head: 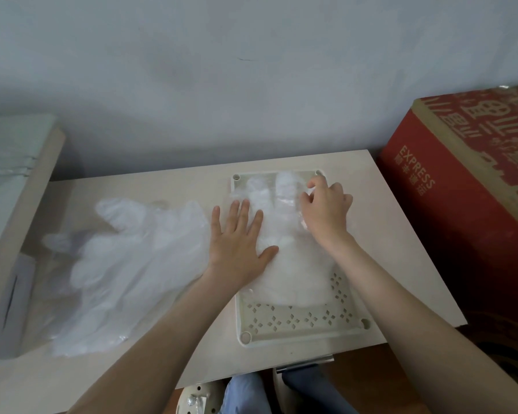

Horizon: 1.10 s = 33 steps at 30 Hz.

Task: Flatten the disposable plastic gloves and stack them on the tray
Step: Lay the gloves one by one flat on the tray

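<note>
A cream perforated tray (pixel 299 324) lies on the table at centre right. Clear plastic gloves (pixel 293 264) lie flat on it, fingers pointing to the far edge. My left hand (pixel 240 243) presses flat on the left part of the top glove, fingers spread. My right hand (pixel 323 207) sits over the glove's fingers near the tray's far right corner and pinches the thin plastic with curled fingers. A loose heap of crumpled clear gloves (pixel 126 264) lies on the table to the left of the tray.
A big red cardboard box (pixel 467 204) stands at the right, close to the table edge. A beige board with a pale green sheet (pixel 15 180) leans at the left. The grey wall runs behind the table. My knees show below the front edge.
</note>
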Each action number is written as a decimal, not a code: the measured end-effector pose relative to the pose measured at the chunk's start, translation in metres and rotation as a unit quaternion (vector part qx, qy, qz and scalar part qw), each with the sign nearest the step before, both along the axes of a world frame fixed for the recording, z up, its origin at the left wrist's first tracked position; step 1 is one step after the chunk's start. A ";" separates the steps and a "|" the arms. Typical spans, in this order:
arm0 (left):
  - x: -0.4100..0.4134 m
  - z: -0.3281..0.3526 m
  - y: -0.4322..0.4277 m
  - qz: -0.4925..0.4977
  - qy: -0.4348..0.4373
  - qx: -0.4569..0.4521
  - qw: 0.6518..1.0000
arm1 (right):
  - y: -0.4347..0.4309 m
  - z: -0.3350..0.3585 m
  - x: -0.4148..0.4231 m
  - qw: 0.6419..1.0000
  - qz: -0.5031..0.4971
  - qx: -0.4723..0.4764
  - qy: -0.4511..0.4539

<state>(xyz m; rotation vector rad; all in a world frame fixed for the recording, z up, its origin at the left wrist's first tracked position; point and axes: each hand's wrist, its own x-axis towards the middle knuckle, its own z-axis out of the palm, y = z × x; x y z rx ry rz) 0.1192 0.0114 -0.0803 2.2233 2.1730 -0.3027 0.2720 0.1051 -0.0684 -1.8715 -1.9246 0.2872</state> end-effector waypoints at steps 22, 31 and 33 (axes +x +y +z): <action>-0.020 0.004 0.041 0.260 -0.373 0.141 0.879 | -0.032 -0.018 -0.020 0.947 0.258 -0.090 -0.166; -0.005 0.003 0.035 0.143 -0.225 0.219 0.939 | -0.031 -0.025 -0.018 0.942 0.276 -0.110 -0.153; 0.000 0.001 0.030 0.076 -0.187 0.273 0.941 | -0.030 -0.024 -0.018 0.941 0.281 -0.111 -0.153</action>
